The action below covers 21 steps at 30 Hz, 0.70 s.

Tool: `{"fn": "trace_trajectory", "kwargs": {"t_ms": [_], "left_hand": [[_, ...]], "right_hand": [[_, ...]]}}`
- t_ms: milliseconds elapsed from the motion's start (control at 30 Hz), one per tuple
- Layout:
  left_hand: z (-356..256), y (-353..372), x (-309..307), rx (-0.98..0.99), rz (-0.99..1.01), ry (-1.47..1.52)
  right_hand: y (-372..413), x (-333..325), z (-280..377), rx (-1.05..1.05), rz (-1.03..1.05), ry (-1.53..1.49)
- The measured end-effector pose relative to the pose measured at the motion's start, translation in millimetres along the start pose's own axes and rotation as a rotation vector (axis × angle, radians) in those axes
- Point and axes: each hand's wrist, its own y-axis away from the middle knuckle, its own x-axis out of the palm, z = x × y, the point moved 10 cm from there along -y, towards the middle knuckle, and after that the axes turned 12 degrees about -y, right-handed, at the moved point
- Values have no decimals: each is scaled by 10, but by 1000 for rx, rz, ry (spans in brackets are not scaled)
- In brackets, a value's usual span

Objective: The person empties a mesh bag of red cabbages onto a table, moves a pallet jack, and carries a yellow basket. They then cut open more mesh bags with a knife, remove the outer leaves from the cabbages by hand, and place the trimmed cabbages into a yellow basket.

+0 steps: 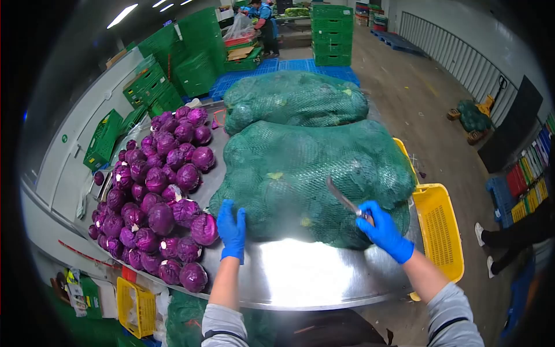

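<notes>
My right hand [381, 229], in a blue glove, is closed round the handle of a curved knife [341, 198], whose blade points up and left over a filled green net bag [306, 162]. At the bag's lower left corner is my left hand [232, 229], also gloved in blue, with its fingers up and a gap between thumb and fingers. It holds nothing that I can make out. A large heap of purple cabbages [156, 180] lies to its left. Behind the first bag lies another full net bag [295, 101].
The metal table [295, 277] curves along the front. Yellow baskets stand at its right [440, 231] and lower left [136, 306]. Green crates [332, 34] and blue pallets are behind. A person [266, 26] stands at the back; another person's legs [509, 240] show at right.
</notes>
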Motion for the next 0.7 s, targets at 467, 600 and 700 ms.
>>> {"fn": "trace_trajectory", "kwargs": {"t_ms": [467, 600, 700], "left_hand": [[349, -609, 285, -96, 94, -56], [372, -569, 440, -135, 327, -426], [461, -547, 481, -166, 255, -526]], "right_hand": [[-1290, 715, 1206, -479, 297, 573], [-1673, 1406, 1251, -413, 454, 915], [-1805, 1958, 1441, -806, 503, 835]]}}
